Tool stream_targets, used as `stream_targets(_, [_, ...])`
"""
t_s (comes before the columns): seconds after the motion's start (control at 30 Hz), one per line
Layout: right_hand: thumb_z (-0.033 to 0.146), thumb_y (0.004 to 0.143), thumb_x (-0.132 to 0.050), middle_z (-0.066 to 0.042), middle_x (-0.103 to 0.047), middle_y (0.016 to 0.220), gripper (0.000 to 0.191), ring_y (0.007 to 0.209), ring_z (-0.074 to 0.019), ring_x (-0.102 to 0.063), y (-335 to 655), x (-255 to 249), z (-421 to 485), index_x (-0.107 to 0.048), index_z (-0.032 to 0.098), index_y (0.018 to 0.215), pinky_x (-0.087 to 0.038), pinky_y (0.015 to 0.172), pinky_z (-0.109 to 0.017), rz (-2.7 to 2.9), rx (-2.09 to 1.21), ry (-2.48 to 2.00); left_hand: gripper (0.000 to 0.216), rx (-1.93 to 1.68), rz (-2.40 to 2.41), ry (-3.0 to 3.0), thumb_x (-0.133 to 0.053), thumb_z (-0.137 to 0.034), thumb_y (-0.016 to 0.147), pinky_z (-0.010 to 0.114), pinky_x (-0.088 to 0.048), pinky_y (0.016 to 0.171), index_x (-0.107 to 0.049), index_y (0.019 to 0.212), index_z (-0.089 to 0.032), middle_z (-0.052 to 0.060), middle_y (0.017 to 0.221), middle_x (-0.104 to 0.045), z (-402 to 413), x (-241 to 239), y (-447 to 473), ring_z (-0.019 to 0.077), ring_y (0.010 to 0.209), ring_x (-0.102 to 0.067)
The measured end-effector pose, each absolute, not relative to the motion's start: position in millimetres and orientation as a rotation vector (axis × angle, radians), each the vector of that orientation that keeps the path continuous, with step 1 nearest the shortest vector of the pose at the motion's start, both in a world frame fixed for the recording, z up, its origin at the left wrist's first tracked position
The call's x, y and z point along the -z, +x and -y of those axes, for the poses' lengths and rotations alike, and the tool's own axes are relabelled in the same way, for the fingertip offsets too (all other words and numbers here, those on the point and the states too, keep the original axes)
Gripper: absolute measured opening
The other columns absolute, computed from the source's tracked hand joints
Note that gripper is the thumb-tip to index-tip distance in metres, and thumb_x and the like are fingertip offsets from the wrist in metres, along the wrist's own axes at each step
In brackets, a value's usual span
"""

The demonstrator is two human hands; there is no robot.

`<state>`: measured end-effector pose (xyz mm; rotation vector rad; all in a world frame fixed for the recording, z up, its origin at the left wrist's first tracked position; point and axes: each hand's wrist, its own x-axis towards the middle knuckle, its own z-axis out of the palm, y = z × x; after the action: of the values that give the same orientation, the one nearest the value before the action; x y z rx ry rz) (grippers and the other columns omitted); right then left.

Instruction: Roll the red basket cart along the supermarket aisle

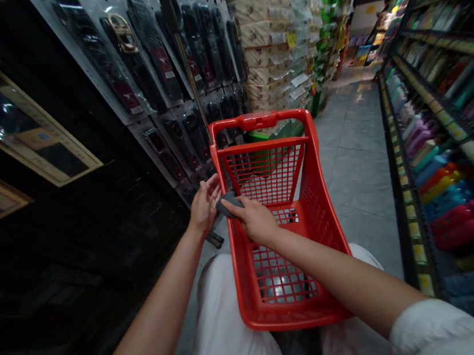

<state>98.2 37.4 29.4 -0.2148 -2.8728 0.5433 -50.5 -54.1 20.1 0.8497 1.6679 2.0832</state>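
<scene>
Head — right hand [255, 219] holds grey object [225, 205] at basket rim [237, 252], aisle [356, 172] alongside.

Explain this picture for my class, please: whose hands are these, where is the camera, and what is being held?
There is no machine here: a person works bare-handed, and the camera is worn on the head, looking forward and down. The right hand reaches across a red basket and grips a small grey object, too unclear to name. The left hand is open beside it; whether they touch is hard to tell. Packaged belts hang on the left, and bottles line shelves on the right.
</scene>
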Motion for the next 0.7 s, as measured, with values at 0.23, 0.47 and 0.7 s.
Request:
stream_targets(0.23, [0.015, 0.092, -0.049, -0.009, -0.052, 0.133, 0.065, 0.112, -0.0226, -0.056, 171.4, -8.8, -23.1, -0.034, 0.038, 0.15, -0.048, 0.091, -0.037, 2.918, -0.719, 0.209, 0.055, -1.862, -2.002, 0.988, -0.04, -0.052, 0.096, 0.041, -0.031, 0.118, -0.049, 0.143, -0.023, 0.008, 0.161, -0.029, 45.7, -8.5, -38.4, 0.0231, 0.148, -0.029])
stream_targets(0.47, [0.015, 0.091, -0.052, -0.006, -0.056, 0.12, 0.062, 0.097, -0.0186, -0.058, 213.5, -11.9, -23.0, -0.042, 0.043, 0.145, -0.046, 0.081, -0.03, 2.93, -0.721, 0.615, 0.061, -1.359, -2.627, 1.119, -0.056, -0.043, 0.09, 0.053, -0.019, 0.121, -0.044, 0.145, -0.021, 0.013, 0.165, -0.002, 23.5, -4.3, -24.3, 0.0332, 0.15, -0.016])
stream_targets(0.7, [0.032, 0.097, -0.052, -0.007, -0.061, 0.117, 0.043, 0.087, -0.017, -0.056, 230.7, -8.3, -25.0, -0.052, 0.042, 0.139, -0.043, 0.073, -0.028, 2.85, -0.533, 0.803, 0.056, -1.138, -2.809, 1.224, -0.045, -0.04, 0.095, 0.055, -0.022, 0.119, -0.043, 0.144, -0.013, 0.021, 0.164, -0.004, 21.1, -6.7, -19.0, 0.0337, 0.151, -0.014])
